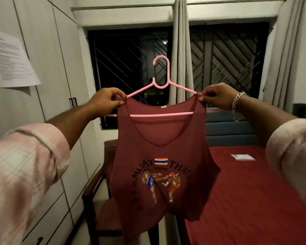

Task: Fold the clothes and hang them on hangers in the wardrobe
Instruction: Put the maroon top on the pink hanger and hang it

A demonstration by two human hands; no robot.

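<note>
Against a dark barred window, the left hand (pixel 106 99) and right hand (pixel 215 97) each pinch a strap of the maroon vest (pixel 159 156) onto the level pink hanger (pixel 162 85), wardrobe (pixel 48 68) at left, nearer the left hand.

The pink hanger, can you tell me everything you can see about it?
The pink hanger looks like thin plastic, with a curved hook on top, two sloping arms and a straight bar below. It is held upright in the air before a dark window. A maroon tank top hangs on it, straps over both arms. The left hand and right hand pinch a strap at each end.
</note>
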